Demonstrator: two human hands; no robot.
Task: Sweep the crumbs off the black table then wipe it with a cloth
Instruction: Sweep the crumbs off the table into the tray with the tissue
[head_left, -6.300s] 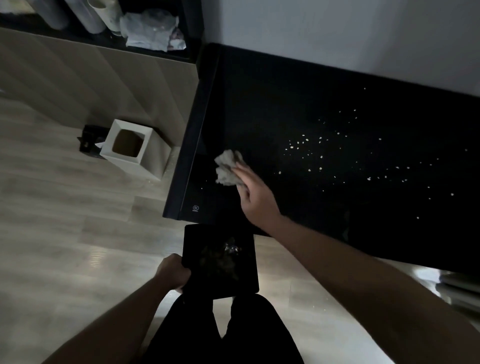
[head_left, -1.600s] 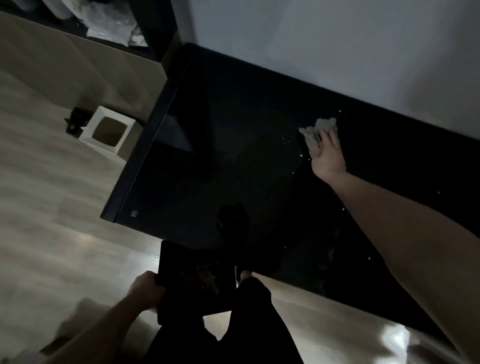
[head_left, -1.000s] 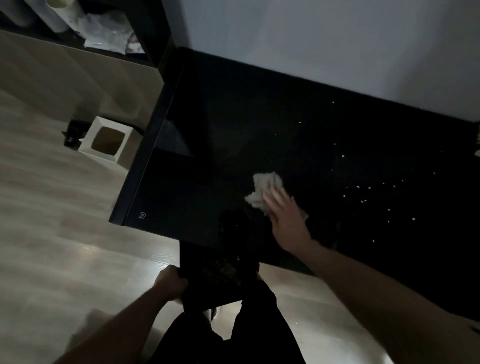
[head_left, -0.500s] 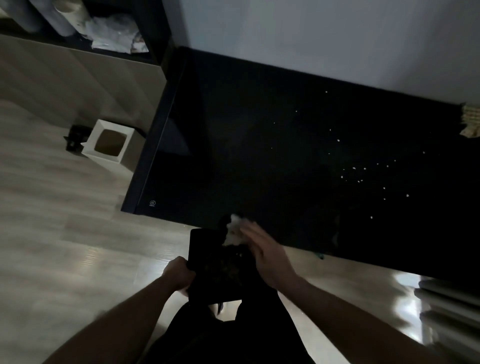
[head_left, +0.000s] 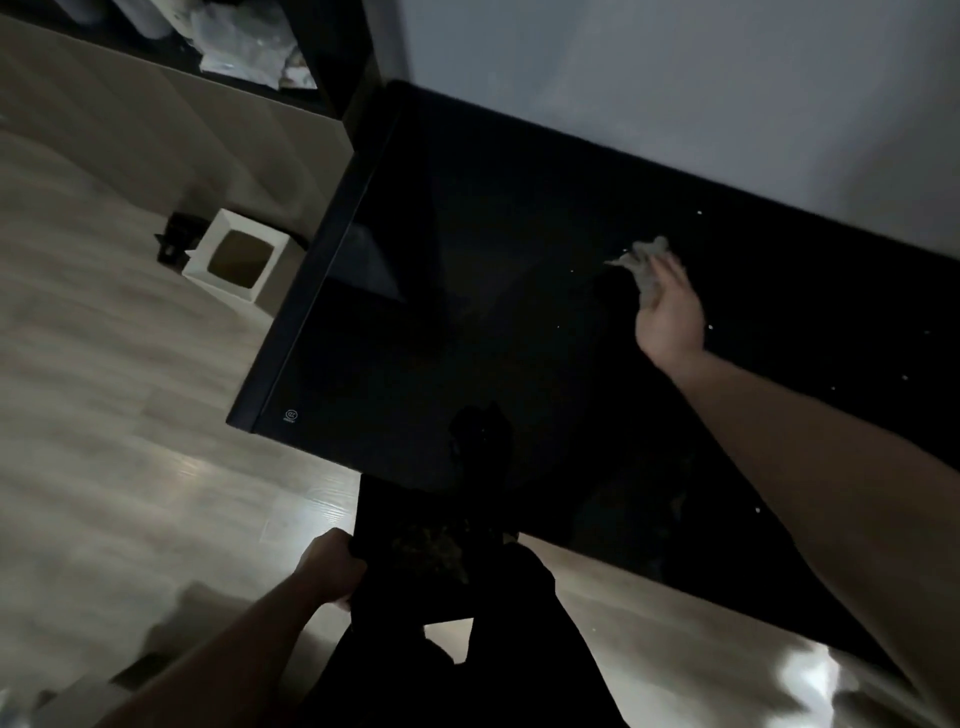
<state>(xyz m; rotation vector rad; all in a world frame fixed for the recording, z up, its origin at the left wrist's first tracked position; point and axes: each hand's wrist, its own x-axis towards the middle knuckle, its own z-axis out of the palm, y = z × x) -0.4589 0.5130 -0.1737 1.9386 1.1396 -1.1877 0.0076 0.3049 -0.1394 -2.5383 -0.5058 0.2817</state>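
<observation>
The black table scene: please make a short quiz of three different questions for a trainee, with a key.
1. True or false: the right hand presses a crumpled cloth on the black table.
2. What does the left hand hold at the table's near edge?
A. a broom
B. a dark tray
C. a cup
3. Fill in: pale ____ are scattered on the table near the right hand.

Key: 1 true; 2 B; 3 crumbs.
</observation>
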